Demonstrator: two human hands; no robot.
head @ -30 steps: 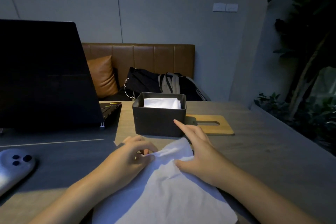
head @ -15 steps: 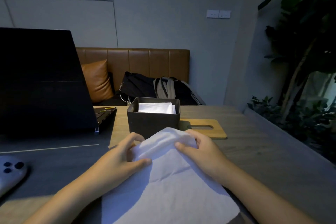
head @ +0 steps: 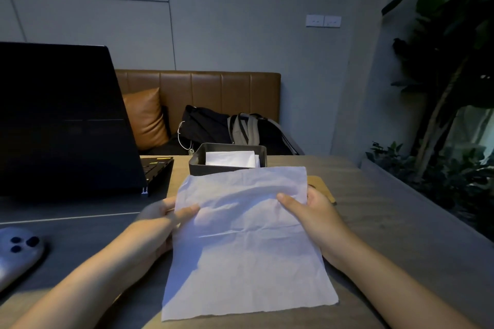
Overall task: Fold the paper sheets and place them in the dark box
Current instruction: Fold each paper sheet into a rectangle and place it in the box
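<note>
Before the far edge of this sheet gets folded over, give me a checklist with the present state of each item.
1. Left hand pinches the sheet at its left edge: ok.
2. Right hand pinches its right edge: ok.
3. Far edge lifted off the table: ok.
4. Near edge lying flat for the fold to land on: ok, though creased.
5. Room in the box for another sheet: cannot tell; white folded paper already reaches near its rim.
6. Far corners level with each other: not ok; the left one sits lower.
</note>
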